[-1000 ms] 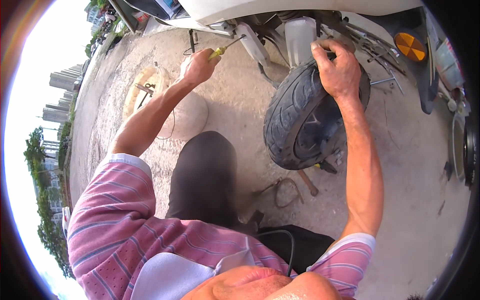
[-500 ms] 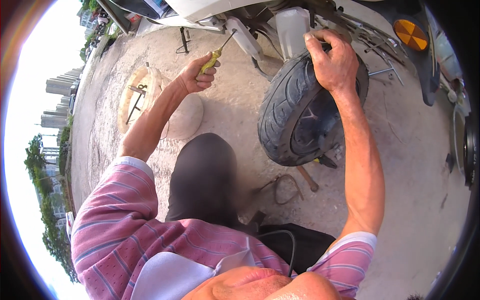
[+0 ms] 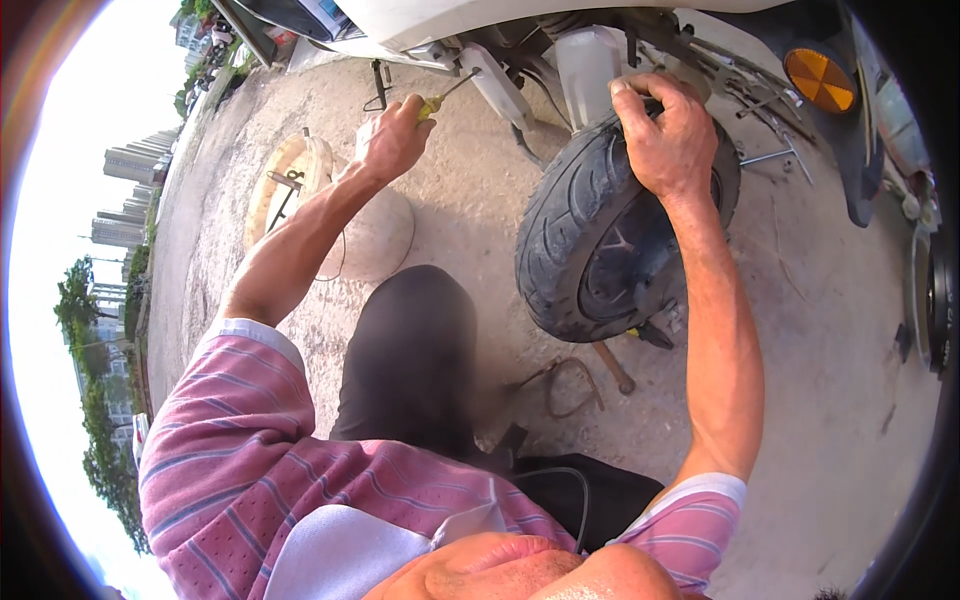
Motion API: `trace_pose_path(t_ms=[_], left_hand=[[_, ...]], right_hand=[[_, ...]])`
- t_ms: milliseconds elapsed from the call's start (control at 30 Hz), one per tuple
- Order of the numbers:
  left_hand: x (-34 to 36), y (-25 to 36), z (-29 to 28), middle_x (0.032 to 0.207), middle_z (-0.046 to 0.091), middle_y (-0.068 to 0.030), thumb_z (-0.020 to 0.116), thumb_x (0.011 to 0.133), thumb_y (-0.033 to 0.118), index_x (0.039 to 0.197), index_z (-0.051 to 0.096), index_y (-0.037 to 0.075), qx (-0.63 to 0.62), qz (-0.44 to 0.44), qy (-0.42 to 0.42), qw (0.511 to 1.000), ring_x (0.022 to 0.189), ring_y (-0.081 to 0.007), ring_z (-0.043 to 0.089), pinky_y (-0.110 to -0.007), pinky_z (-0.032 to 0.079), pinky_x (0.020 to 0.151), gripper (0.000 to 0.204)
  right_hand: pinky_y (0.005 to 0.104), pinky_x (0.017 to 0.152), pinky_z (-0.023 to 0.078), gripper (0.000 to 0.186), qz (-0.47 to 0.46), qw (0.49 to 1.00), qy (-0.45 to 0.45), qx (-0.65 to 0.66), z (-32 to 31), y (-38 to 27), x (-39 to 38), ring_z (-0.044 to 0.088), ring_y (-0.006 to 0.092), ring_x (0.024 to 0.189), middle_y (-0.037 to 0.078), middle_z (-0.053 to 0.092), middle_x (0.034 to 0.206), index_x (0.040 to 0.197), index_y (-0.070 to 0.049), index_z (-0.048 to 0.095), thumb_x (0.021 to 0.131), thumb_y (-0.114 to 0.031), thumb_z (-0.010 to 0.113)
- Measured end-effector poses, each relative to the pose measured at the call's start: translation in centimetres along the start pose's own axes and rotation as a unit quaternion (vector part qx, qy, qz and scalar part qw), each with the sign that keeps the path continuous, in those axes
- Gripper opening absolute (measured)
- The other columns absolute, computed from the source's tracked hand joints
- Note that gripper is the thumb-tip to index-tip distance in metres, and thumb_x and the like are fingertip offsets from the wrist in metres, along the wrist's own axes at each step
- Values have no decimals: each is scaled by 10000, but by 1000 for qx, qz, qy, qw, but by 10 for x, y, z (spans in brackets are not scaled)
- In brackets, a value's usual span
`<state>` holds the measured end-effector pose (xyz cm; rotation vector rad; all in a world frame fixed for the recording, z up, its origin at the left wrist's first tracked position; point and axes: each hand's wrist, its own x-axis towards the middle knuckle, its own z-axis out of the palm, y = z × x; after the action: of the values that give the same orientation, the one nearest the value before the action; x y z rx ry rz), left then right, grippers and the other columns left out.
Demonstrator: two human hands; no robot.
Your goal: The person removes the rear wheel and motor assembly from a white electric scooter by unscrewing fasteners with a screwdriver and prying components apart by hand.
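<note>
My left hand grips a yellow-handled screwdriver, its metal shaft pointing up and right toward a whitish fork cover under the vehicle. My right hand is curled over the top of a black tyre on a dark wheel, thumb and fingers on the rubber beside a second pale fork cover. The tyre leans tilted below the white body panel. Whether the screwdriver tip touches anything is hard to tell.
Pale round containers, with dark tools on one, stand left. Below the tyre lie a brown-handled tool and looped hose. Metal rods and tools lie right, near an orange reflector. My dark-trousered knee is centre. Buildings and trees line the left.
My left hand with the screwdriver dipped and turned, then rose again, slightly left of its first place. The tyre and my right hand shifted slightly left.
</note>
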<state>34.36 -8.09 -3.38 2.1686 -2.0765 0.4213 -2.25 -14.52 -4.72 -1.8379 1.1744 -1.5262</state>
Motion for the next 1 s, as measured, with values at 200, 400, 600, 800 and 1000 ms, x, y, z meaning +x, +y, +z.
trace_pose_path(t_ms=[200, 400, 600, 800, 1000], left_hand=[[17, 24, -10, 680, 583, -37, 678, 972, 391, 1077, 589, 64, -200, -230, -239, 922, 526, -211, 583, -362, 420, 453, 355], [13, -30, 8, 664, 378, 69, 577, 1052, 372, 1096, 573, 73, -735, -337, -406, 426, 464, -27, 273, -193, 190, 377, 303], [3, -9, 15, 694, 463, 47, 620, 1008, 343, 1087, 577, 76, -638, -337, -270, 637, 516, -57, 397, -212, 254, 402, 282], [0, 13, -2, 969, 729, -159, 633, 970, 345, 1161, 695, 48, -140, -108, -51, 983, 835, -307, 713, -409, 544, 755, 358], [-8, 31, -3, 965, 722, -214, 583, 994, 399, 1179, 687, 75, -75, -141, -59, 985, 951, -421, 687, -492, 524, 836, 388]], right_hand=[[399, 827, 540, 231, -27, 999, 43, -9, 1, 3, 0, 694, 287, 906, 34, 757, 907, 883, -142, 784, 838, -347, 687], [386, 820, 540, 257, 8, 1000, 15, 1, 2, -2, -2, 703, 269, 916, 29, 758, 902, 895, -141, 785, 838, -364, 669], [379, 839, 533, 261, -3, 1000, 6, 2, -3, 2, 1, 695, 271, 937, 38, 757, 938, 907, -133, 785, 840, -355, 666], [387, 840, 528, 248, 12, 1000, 0, -2, -3, 1, 2, 685, 275, 935, 39, 753, 928, 893, -132, 780, 844, -347, 667], [384, 808, 536, 212, -27, 999, 32, 34, 5, 2, -1, 692, 275, 890, 35, 749, 892, 853, -132, 775, 833, -323, 686]])
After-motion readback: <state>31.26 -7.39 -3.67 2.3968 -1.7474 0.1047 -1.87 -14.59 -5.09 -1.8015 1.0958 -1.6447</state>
